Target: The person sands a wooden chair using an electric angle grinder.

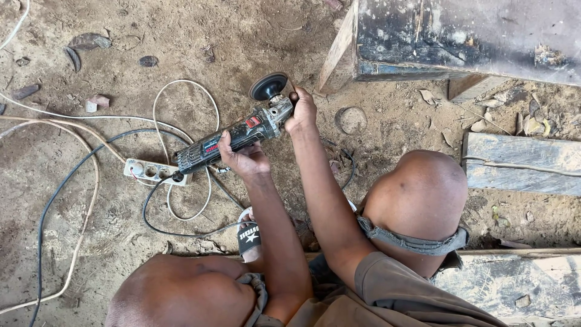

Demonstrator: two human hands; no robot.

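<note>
Two hands, left hand [243, 158] clamping angle grinder [233, 138] body, right hand [302, 110] gripping its head, fingertips hidden

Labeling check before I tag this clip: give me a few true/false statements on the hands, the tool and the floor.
1. The left hand grips the angle grinder by its body. True.
2. The right hand rests on a knee. False: it is at the grinder's head, beside the black disc.
3. A white power strip lies on the dirt. True.
4. The grinder lies on the wooden bench. False: both hands hold it above the ground.
</note>
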